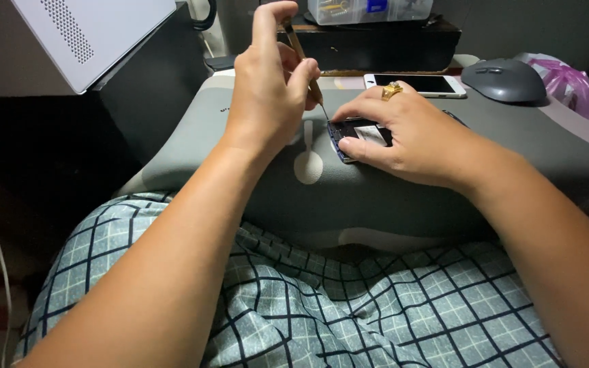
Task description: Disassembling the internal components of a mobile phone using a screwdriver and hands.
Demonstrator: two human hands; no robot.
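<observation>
Left hand (pixel 267 88) pinching a thin screwdriver (pixel 305 61) between thumb and fingers (pixel 305 71), index raised along the shaft, tip down at the top-left corner of the opened phone (pixel 357 136). Right hand (pixel 397 133) pressed flat over that phone, fingers spread, thumb along the near edge, ring (pixel 391 90) on one finger; pinning it, not gripping it. Phone sitting on a grey padded mat (pixel 444 191) across the lap, not on a hard worktop. Main risk, as a judgement: soft base gives under pressure, so tip can skid off the screw and gouge the board or jab the right index finger just beside it. Also likely: a tiny screw dropping onto the mat or into the checked cloth (pixel 308 307) below, hard to find. Dim light, tip contact too small to confirm. Second phone (pixel 417 84) and mouse (pixel 504 80) well behind, clear of the work. Grey panel (pixel 90 34) leaning at upper left, apart from both hands.
</observation>
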